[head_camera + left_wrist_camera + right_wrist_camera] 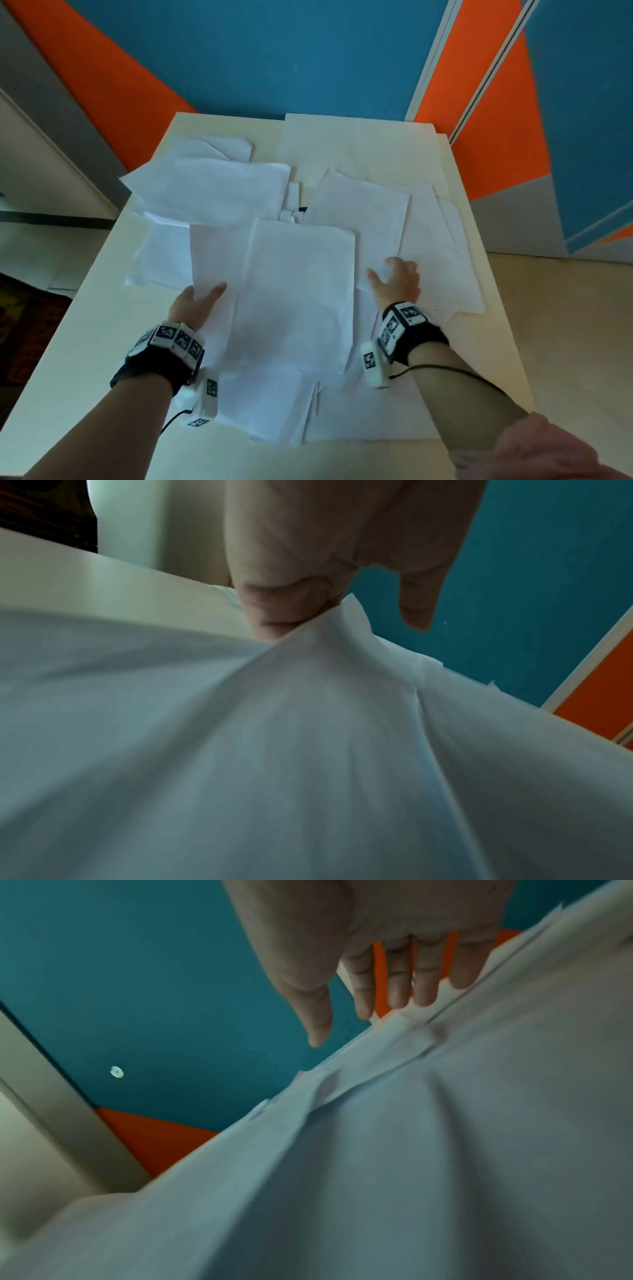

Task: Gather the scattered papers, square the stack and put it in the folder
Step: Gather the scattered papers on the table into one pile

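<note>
Several white paper sheets [219, 192] lie scattered over the cream table [85, 359]. My left hand [198, 301] pinches the left edge of a lifted bunch of sheets [291, 291], thumb on top; in the left wrist view the held sheets [308, 750] bulge up to the fingers [284, 607]. My right hand [397, 281] hovers over the sheets at the right [442, 260], fingers straight and spread, holding nothing; the right wrist view shows those fingers [394, 982] above the paper [445, 1150]. A cream folder [356, 144] lies flat at the table's far right, partly covered by sheets.
A blue and orange wall [260, 58] stands right behind the table. A small dark object [303, 208] peeks out between sheets at mid-table. More sheets [274, 407] lie under my forearms near the front edge. Floor lies at both sides.
</note>
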`<state>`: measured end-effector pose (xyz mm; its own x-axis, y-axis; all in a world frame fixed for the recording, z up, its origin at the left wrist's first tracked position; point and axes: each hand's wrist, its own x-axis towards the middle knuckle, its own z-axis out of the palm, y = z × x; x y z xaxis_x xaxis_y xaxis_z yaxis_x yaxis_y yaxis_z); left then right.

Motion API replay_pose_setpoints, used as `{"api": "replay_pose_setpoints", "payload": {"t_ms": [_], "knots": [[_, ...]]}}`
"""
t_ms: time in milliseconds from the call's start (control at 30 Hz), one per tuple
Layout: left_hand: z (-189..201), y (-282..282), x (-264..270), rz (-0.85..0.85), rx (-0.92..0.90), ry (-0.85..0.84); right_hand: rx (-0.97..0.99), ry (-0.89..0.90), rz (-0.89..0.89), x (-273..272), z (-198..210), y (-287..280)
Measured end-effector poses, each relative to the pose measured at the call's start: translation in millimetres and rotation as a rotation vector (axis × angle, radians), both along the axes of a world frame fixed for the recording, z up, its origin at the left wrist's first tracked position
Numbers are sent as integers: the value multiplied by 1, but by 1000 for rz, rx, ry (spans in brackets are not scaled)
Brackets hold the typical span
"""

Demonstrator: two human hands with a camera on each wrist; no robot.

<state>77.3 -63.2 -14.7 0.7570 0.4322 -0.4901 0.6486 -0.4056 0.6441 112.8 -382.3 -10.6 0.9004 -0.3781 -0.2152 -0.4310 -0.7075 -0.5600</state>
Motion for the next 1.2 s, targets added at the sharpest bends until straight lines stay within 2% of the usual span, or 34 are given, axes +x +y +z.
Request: {"api": "replay_pose_setpoints", "payload": {"t_ms": [100,167,300,367,433,500,567,667,733,867,1033,1100,1200], "knots": [[0,-2,0,-7,13,15,-77,211,26,13,-2,-30],[0,-8,1,-23,25,14,-113,299,132,13,-9,-29],[-2,-22,5,-43,66,24,-73,278,354,-3,-10,7],[-3,-24,6,-28,79,34,-55,273,409,0,-8,4],[-4,-22,7,-9,75,41,-83,225,317,17,-2,-19],[-5,-21,6,-2,73,43,-177,171,111,35,8,-53],[-7,-20,6,-4,75,47,-203,195,-110,46,17,-82],[-8,-20,7,-23,80,57,-93,359,-285,52,18,-99],[-10,-21,7,-60,95,70,13,365,-309,56,13,-94],[-11,-20,9,-62,93,82,129,277,-216,58,7,-70],[-12,-19,9,-36,62,89,240,335,-149,35,12,-64],[-13,-19,8,-24,51,82,244,401,-66,21,16,-58],[-13,-19,8,-12,39,78,183,577,153,-2,20,-40]]}}
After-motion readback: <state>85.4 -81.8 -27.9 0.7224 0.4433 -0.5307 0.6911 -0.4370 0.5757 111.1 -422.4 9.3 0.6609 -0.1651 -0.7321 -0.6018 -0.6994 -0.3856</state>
